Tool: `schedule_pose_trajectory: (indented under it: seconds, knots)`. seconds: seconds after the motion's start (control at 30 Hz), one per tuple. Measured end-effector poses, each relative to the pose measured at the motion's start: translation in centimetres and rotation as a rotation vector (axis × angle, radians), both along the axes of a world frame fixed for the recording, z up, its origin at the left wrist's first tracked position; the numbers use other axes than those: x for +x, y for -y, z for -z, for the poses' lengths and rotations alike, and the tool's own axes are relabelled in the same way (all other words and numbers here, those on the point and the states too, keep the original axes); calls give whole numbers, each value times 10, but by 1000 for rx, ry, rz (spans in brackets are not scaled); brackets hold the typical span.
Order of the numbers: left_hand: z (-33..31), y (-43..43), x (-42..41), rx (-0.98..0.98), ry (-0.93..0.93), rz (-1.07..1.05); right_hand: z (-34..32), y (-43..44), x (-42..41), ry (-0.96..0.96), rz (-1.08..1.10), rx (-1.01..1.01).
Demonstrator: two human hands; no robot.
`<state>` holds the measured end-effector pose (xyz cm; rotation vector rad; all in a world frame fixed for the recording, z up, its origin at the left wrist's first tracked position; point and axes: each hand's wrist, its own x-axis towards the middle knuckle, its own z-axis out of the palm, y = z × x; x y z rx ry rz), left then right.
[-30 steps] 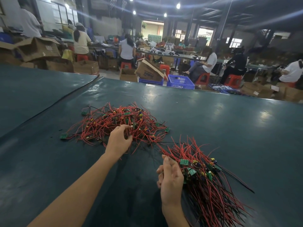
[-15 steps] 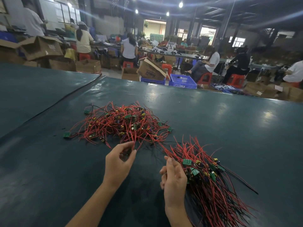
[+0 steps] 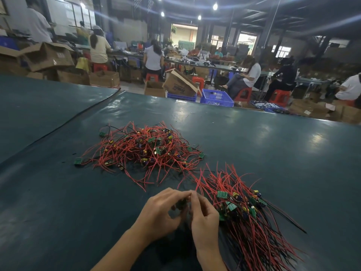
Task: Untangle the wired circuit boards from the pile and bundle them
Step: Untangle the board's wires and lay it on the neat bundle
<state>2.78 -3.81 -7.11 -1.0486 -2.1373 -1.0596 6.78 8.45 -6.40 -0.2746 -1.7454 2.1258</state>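
Left hand is pulling back from the pile ahead of the fingers, pinching a small board. Right hand fingers are narrowing against it, grip unclear. Bundle just right is likely gaining one.

No legible text, only blurred blue print on a tilted cardboard box beyond the table

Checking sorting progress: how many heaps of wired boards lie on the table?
2: a tangled pile farther out, and an aligned bundle nearer, beside the right hand. A loose piece may hide under the left hand.
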Motion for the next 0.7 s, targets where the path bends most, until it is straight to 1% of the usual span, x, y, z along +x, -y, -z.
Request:
schedule_pose_trajectory:
  seconds: [0.1,0.2,0.27,0.33,0.4,0.43,0.5,0.53,0.6,0.7]
  knots:
    - [0,0,-1,35,8,29,-3,-1,0,-13,-3,13]
    - [0,-2,-2,65,-14,48,-2,-3,-1,-4,42,38]
    - [0,-5,-1,142,-25,23,-1,-5,-2,6,87,43]
    - [0,-8,-1,268,1,-40,-2,-6,-1,14,120,15]
    - [0,-8,0,366,128,-97,-5,-7,1,8,121,-31]
    - [0,-9,0,392,247,-103,-6,-7,1,2,116,-47]
    - [1,-9,2,418,483,-32,-6,-7,2,-10,96,-48]
    - [3,-10,2,423,545,0,-6,-8,2,-13,82,-39]
    - [5,-11,3,420,583,-11,-6,-7,2,-12,58,-30]
    - [3,-11,-1,401,680,-91,-7,-7,4,-28,40,-46]
